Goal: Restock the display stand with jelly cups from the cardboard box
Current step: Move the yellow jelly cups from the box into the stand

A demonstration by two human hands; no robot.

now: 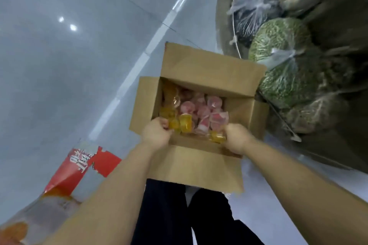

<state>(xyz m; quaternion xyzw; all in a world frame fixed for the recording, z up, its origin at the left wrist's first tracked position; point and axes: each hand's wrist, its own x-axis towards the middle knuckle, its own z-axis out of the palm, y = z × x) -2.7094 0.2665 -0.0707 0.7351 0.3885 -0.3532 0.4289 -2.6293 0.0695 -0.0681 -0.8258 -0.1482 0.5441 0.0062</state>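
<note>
Box (199, 109): open, flaps spread, set on the floor (59, 65) under both hands. Cups (191, 111): yellow and pink, heaped inside; blurred, count not readable. Left hand (156, 132): fingers curled into the near cups. Right hand (237, 138): fingertips hidden among cups; grip cannot be told. Bags (282, 61): beyond the right hand, cut off by the frame edge.

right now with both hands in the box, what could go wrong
1. The left hand and right hand seem to be scooping loose jelly cups; an overfull handful could spill onto the floor.
2. The cardboard box sits by the person's feet, its near flap folded outward; stepping forward could tip it.
</note>
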